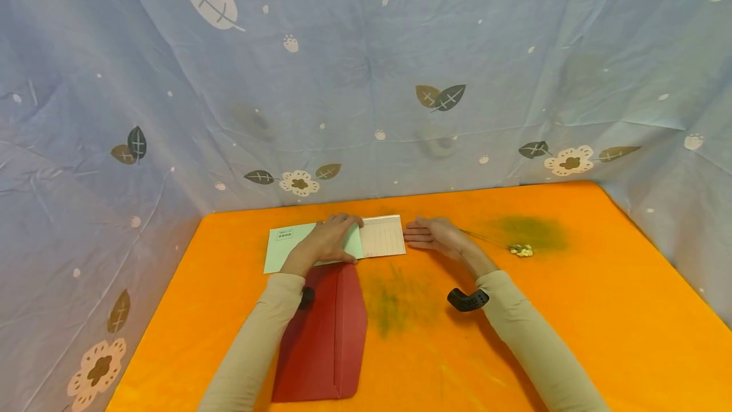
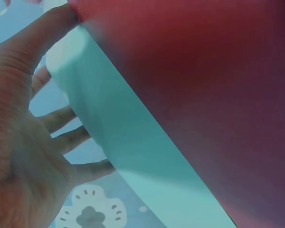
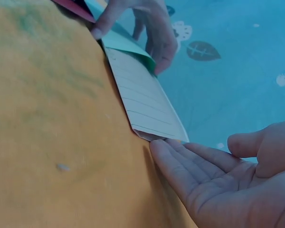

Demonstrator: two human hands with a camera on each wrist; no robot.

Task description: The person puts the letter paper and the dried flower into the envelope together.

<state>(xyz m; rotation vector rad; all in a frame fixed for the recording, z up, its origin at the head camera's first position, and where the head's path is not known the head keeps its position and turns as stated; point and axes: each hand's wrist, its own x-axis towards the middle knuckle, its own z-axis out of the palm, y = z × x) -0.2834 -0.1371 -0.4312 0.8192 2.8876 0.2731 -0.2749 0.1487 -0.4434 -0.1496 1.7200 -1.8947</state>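
Observation:
A mint-green envelope (image 1: 284, 248) lies near the back of the table. From its right end sticks out a folded sheet of lined letter paper (image 1: 384, 238). My left hand (image 1: 327, 239) grips the envelope across its width, thumb on the near edge and fingers on the far edge, as the left wrist view also shows. At the paper's outer end is my right hand (image 1: 437, 236), its fingers straight and touching that end in the right wrist view. A red envelope (image 1: 317, 342) with its flap out lies in front, partly under my left forearm.
A sprig with small pale-yellow flowers (image 1: 520, 250) lies on the orange table (image 1: 606, 310) to the right. Behind the table hangs a blue patterned cloth (image 1: 366, 81), which also closes off both sides.

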